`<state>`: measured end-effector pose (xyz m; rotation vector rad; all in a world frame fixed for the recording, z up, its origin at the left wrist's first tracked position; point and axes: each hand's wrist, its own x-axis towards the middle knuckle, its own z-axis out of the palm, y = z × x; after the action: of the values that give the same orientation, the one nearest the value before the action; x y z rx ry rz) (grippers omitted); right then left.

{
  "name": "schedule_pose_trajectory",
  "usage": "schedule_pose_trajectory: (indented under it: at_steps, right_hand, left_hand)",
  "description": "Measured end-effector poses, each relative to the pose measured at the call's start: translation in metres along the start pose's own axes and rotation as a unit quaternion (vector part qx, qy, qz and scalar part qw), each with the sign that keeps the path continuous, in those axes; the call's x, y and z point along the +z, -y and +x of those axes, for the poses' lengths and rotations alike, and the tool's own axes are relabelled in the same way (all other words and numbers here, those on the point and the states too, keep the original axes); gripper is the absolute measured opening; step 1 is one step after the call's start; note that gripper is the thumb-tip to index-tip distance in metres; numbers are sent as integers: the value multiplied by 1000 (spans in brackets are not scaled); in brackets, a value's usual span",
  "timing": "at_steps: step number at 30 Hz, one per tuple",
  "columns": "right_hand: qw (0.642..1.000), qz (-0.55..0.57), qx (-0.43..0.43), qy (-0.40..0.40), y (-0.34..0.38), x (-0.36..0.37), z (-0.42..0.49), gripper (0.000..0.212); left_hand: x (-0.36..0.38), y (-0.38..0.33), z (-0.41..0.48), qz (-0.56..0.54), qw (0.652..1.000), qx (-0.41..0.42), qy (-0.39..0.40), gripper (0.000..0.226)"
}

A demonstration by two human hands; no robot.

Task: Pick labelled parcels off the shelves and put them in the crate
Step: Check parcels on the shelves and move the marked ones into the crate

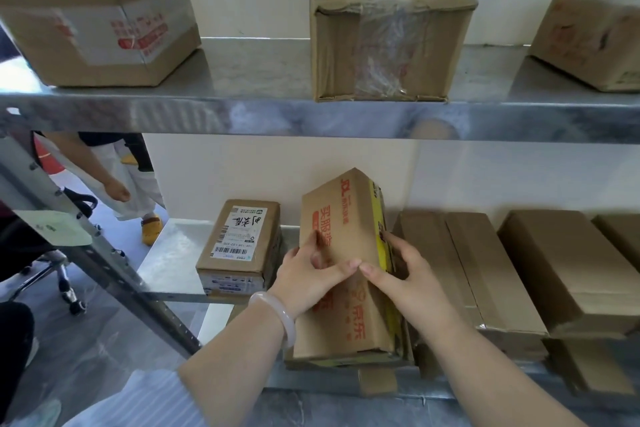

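A long brown carton with red print and yellow tape (pixel 341 218) is tilted up on the lower shelf (pixel 166 263). Both hands grip it. My left hand (pixel 308 274), with a pale bangle on the wrist, holds its left face. My right hand (pixel 405 274) holds its right edge by the yellow tape. The two thumbs meet on the top face. To the left of it stands a small parcel with a white shipping label (pixel 239 243). No crate is in view.
Plain brown cartons (pixel 540 263) fill the lower shelf to the right. The upper shelf (pixel 242 111) carries three cartons: one left (pixel 100 24), one taped in the middle (pixel 384 42), one right (pixel 588 42). Another person (pixel 117 184) and an office chair (pixel 52 253) are behind the slanted rack post (pixel 104 253) on the left.
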<state>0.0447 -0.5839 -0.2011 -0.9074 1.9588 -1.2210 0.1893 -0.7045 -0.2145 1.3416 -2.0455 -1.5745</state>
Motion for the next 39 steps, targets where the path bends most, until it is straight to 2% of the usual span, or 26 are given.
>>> schedule_pose_trajectory:
  at_steps: [4,7,10,13,15,17,19,21,23,26,28,30,32,36,39]
  right_hand:
    - [999,-4,-36,-29,0,1,2,65]
    - [998,-26,-55,-30,2,2,2,51]
    - [996,-38,-64,-44,2,1,2,54]
    - [998,-40,-21,-54,1,0,4,85]
    - [999,-5,23,-32,3,2,5,100]
    - [999,34,39,0,4,4,6,96]
    - [998,55,23,15,5,7,7,83]
    - [998,55,4,15,6,9,8,69]
    - [998,56,-16,22,7,13,9,62]
    - [997,67,-25,35,8,23,10,52]
    - [997,62,-40,17,10,31,10,38]
    - [998,40,-44,8,14,37,7,35]
    - [998,11,-51,22,14,42,6,36]
    - [997,-20,-75,18,18,36,8,32]
    - [993,-51,-98,-45,16,26,14,38]
  left_hand:
    - [-2,-4,-5,-145,988,-5,47,128]
    - [0,-1,-6,-175,983,7,46,119]
    - [-2,4,-6,-197,979,10,43,103]
    - [-7,11,-3,-207,977,27,49,103]
    - [-11,14,-1,-219,973,36,57,104]
    - [-13,15,2,-222,972,39,69,97]
    - [-14,16,3,-219,972,41,80,78]
    - [-18,14,3,-210,975,31,62,51]
    - [-24,11,4,-202,979,21,29,38]
    - [-31,5,3,-120,992,48,2,51]
    - [-30,3,0,-39,996,79,-5,74]
    - [-27,3,1,-15,995,96,9,100]
    - [-23,5,4,-21,996,90,6,114]
    - [-28,3,2,-71,995,74,-11,98]
    - [-35,1,-2,-121,990,78,11,91]
